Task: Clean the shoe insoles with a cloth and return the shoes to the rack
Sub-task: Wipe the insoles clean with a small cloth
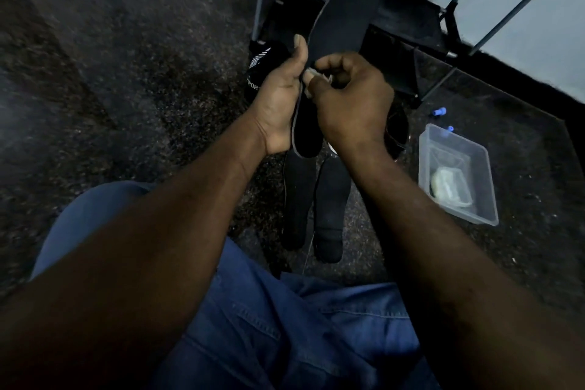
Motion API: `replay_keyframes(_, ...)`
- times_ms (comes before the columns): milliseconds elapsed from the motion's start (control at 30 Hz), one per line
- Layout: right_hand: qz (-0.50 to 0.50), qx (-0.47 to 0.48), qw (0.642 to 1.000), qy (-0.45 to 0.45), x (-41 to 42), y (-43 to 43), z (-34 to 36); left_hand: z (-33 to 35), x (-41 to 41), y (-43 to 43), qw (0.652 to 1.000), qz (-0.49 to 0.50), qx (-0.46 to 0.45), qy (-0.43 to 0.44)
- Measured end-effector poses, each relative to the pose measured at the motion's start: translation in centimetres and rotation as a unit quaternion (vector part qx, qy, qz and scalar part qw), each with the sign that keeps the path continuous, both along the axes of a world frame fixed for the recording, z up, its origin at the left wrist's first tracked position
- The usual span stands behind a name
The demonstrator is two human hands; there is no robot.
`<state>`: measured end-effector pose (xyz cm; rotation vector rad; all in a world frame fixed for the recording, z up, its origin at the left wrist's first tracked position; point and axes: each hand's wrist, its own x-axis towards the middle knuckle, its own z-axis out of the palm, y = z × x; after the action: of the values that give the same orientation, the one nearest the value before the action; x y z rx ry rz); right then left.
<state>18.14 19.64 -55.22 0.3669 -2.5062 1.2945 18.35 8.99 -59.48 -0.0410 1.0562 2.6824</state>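
A person sits low, blue jeans (285,326) nearest the camera, both forearms reaching forward. Just past the knees, two loose insoles (297,199) lie side by side on the dark speckled floor (126,73), probably set within reach while another is worked on.

Above them, the left hand (278,98) grips a black insole (345,9) by its heel half, with the thumb pressed up along the edge. This holds it upright, leaning away, its flat face turned toward the other hand.

The right hand (351,98) is curled tight. Its fingertips pinch what looks like a small pale cloth (311,74) against the insole's middle, seemingly to rub one spot.

Just behind the left hand sits a black shoe (261,73) with white lettering.

To the right on the floor stands a clear plastic tub (456,136) holding a pale wad, near enough to reach.

Farthest off is the rack (408,19), a dark frame with grey poles. Judging by the shoe on the floor, returning the shoes is yet to come.
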Motion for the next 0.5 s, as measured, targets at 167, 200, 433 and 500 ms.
replay_keyframes(167, 0.024, 0.03, 0.998, 0.047, 0.2, -0.9, -1.0, -0.2, -0.2, -0.6, 1.0, 0.01, 0.029, 0.001)
replay_keyframes(200, 0.039, 0.045, 0.997, 0.056, 0.6, -0.8, -1.3, -0.1, -0.2, -0.6, 1.0, 0.011, 0.028, 0.004)
replay_keyframes(433, 0.097, 0.102, 0.987, 0.081, 5.8, 1.5, -4.5, -0.5, -0.6, -1.0, 0.995, 0.023, 0.094, -0.018)
replay_keyframes(500, 0.097, 0.082, 0.988, 0.086, 6.6, 1.7, -5.1, -0.7, -0.7, -1.1, 0.994, 0.02, 0.108, -0.024)
